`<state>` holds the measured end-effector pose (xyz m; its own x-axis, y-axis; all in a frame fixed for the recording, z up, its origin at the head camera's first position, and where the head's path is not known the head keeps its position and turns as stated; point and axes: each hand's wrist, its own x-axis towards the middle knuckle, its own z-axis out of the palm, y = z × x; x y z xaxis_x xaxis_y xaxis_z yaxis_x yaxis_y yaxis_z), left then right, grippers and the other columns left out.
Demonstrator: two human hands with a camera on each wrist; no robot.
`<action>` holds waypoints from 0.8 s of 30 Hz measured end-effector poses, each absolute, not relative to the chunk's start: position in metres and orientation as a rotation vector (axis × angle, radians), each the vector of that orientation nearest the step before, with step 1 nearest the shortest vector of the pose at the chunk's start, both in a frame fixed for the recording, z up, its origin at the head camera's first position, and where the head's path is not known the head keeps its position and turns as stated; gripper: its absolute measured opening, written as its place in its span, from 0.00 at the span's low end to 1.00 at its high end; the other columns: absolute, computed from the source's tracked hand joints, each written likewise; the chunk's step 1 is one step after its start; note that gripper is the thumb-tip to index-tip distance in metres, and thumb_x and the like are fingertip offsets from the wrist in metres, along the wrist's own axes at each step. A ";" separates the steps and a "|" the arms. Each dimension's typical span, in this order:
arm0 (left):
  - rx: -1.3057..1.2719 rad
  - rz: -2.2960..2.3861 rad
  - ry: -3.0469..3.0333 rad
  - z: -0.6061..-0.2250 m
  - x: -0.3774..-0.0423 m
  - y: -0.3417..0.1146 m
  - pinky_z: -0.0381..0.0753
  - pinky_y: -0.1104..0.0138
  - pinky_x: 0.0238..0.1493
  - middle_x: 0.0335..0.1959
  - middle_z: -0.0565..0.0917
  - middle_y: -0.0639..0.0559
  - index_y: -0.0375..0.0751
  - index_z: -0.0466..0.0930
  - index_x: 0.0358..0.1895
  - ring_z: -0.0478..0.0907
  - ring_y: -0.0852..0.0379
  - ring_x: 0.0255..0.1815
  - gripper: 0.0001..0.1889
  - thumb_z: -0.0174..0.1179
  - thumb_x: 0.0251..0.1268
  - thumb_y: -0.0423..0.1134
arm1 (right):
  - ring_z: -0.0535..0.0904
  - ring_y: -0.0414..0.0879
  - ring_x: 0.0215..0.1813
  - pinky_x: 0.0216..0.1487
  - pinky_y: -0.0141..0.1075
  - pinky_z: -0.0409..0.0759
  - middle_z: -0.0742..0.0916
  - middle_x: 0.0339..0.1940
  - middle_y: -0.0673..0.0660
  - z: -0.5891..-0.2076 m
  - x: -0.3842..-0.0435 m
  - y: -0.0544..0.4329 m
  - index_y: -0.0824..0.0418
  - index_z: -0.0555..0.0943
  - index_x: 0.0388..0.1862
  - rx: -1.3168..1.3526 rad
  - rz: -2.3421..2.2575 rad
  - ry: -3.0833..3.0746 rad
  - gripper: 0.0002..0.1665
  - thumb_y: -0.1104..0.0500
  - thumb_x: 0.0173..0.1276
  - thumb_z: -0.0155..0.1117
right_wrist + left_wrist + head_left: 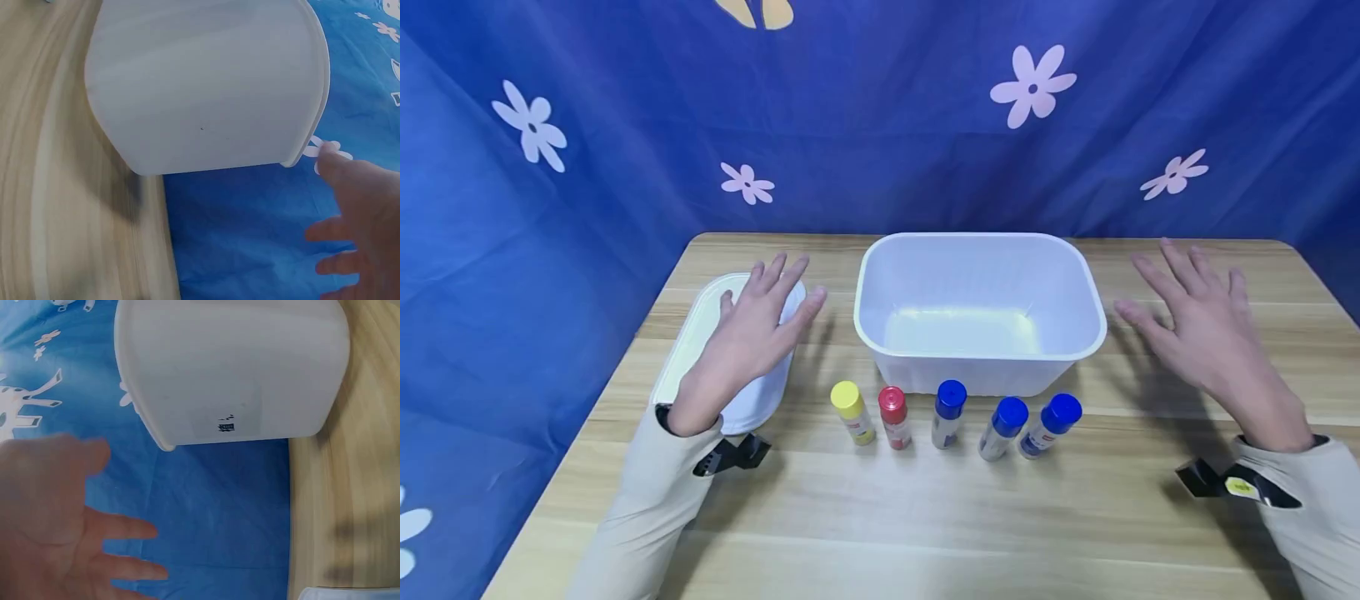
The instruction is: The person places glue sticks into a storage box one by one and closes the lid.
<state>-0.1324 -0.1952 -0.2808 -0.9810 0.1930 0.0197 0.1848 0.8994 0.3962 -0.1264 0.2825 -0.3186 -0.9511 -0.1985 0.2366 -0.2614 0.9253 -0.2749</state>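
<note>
A white plastic bin [977, 375] stands in the middle of the table, its open top showing a bare floor inside. My left hand [748, 333] hovers with spread fingers over a white lid [688, 350], left of the bin. To the bin's right, my right hand [1206, 333] is held in the air, fingers also spread and holding nothing. Before the bin stand several capped glue sticks: one with a yellow cap [847, 400], one with a red cap [892, 406], and others with blue caps [951, 400]. Both wrist views show the bin's end walls [237, 369] beside the hands.
The wooden table [880, 525] reaches back to a blue cloth [880, 125] with white flowers, which also hangs along the left side. Black straps with small dark devices [730, 456] sit on both wrists over pale sleeves.
</note>
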 end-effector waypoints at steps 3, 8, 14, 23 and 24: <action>0.381 0.757 3.073 -0.276 -0.130 -0.196 0.54 0.39 0.69 0.73 0.60 0.35 0.36 0.60 0.72 0.53 0.37 0.74 0.35 0.39 0.75 0.61 | 0.48 0.65 0.76 0.71 0.66 0.32 0.59 0.76 0.65 -0.317 -0.121 0.282 0.59 0.64 0.73 0.383 0.527 -2.778 0.35 0.42 0.75 0.49; 0.440 0.867 3.132 -0.265 -0.127 -0.192 0.64 0.47 0.68 0.64 0.72 0.34 0.30 0.70 0.64 0.65 0.39 0.68 0.29 0.46 0.76 0.53 | 0.61 0.67 0.71 0.73 0.61 0.49 0.69 0.71 0.65 -0.312 -0.114 0.278 0.62 0.72 0.66 0.445 0.628 -2.604 0.27 0.49 0.74 0.54; 0.442 1.146 2.915 -0.261 -0.132 -0.183 0.79 0.54 0.56 0.54 0.80 0.36 0.30 0.75 0.58 0.78 0.42 0.54 0.22 0.52 0.74 0.46 | 0.78 0.38 0.57 0.61 0.20 0.67 0.86 0.49 0.63 -0.311 -0.105 0.270 0.63 0.85 0.49 0.474 0.711 -2.364 0.18 0.62 0.59 0.71; 0.211 1.700 2.128 -0.278 -0.156 -0.172 0.84 0.60 0.49 0.51 0.76 0.29 0.20 0.69 0.57 0.84 0.54 0.40 0.19 0.49 0.75 0.35 | 0.80 0.24 0.43 0.46 0.15 0.73 0.89 0.35 0.48 -0.313 -0.069 0.253 0.57 0.88 0.37 0.491 1.074 -2.484 0.11 0.68 0.55 0.74; 0.200 1.733 2.087 -0.279 -0.157 -0.171 0.84 0.59 0.49 0.51 0.76 0.29 0.20 0.68 0.58 0.84 0.54 0.39 0.19 0.48 0.75 0.34 | 0.81 0.27 0.43 0.46 0.16 0.75 0.89 0.36 0.47 -0.314 -0.066 0.251 0.58 0.87 0.38 0.502 1.171 -2.521 0.11 0.69 0.57 0.72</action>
